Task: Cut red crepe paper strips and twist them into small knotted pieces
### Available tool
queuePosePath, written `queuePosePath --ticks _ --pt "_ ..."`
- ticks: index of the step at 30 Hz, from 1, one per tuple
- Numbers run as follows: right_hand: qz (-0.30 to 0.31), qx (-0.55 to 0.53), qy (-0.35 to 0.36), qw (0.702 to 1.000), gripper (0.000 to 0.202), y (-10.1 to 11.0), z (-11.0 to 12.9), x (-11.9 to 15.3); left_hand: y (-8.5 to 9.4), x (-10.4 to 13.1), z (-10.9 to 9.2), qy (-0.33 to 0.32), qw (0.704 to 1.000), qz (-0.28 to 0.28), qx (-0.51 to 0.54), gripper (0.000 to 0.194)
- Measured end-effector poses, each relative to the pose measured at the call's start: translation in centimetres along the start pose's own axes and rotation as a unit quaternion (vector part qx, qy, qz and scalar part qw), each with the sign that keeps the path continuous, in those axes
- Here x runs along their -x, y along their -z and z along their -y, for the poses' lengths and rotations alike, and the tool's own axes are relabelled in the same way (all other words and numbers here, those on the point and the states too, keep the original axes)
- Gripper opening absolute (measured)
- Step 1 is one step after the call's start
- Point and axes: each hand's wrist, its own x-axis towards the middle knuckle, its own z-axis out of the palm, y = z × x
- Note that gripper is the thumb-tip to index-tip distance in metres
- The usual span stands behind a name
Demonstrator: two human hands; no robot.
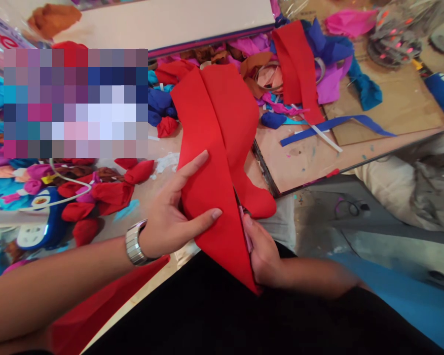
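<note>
A large smooth red sheet (210, 128), like cloth or thin foam, lies over the table edge and my lap. A long slit or overlapping edge runs down it, and its right side ends in a rounded flap. My left hand (170, 212), with a metal watch on the wrist, holds the sheet's left side. Its index finger and thumb stretch over the top; the other fingers are hidden beneath. At the slit's lower end my right hand (264, 251) is closed around a slim pinkish tool (246, 229); its working end is mostly hidden.
Red folded strips (296, 64), a blue strip (336, 127) and colourful scraps are heaped behind the sheet. Cardboard (385, 103) lies at right. Small red bundles (111, 195), a blue-and-white device (40, 222) and a white cable are at left. A pixelated patch hides part there.
</note>
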Motion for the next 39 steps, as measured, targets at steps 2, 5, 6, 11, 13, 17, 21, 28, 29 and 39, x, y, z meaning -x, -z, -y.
queuePosePath --ticks 2,5,6,11,13,17,21,28,29,39 --pt "0.017 -0.021 0.014 1.000 0.043 -0.2 0.2 -0.4 -0.1 0.0 0.0 0.001 1.000 0.001 -0.002 0.092" --pt "0.035 -0.024 0.032 0.999 0.042 -0.7 0.7 -0.9 -0.2 0.0 -0.1 0.015 1.000 0.005 0.009 0.084" --pt "0.032 -0.014 0.043 0.998 0.042 -0.8 0.9 -1.0 -0.1 0.0 -0.1 0.021 1.000 0.007 0.014 0.079" --pt "-0.025 0.080 0.077 0.994 0.041 -0.3 0.8 -1.0 0.3 -0.5 0.1 0.055 0.998 -0.010 0.017 0.055" --pt "-0.003 0.113 0.068 0.991 0.041 0.2 0.6 -0.9 0.2 -0.8 0.6 0.079 0.995 -0.038 0.037 0.047" --pt "0.073 0.151 0.054 0.984 0.047 1.3 0.0 -0.7 0.0 -1.3 1.6 0.109 0.989 -0.069 0.073 0.043" --pt "0.070 0.146 0.022 0.987 0.051 2.2 -1.1 -0.2 -0.1 -1.2 1.8 0.106 0.990 -0.063 0.074 0.052" --pt "0.008 0.140 0.056 0.988 0.042 2.9 -2.5 -0.3 0.1 -1.2 1.4 0.087 0.992 -0.054 0.069 0.060" --pt "0.000 0.135 0.061 0.989 0.043 2.8 -2.5 -0.4 0.1 -1.2 1.3 0.087 0.993 -0.052 0.068 0.062" --pt "0.007 0.073 0.052 0.996 0.040 1.9 -2.2 -0.7 0.2 -1.3 0.6 0.069 0.997 -0.031 0.021 0.070"
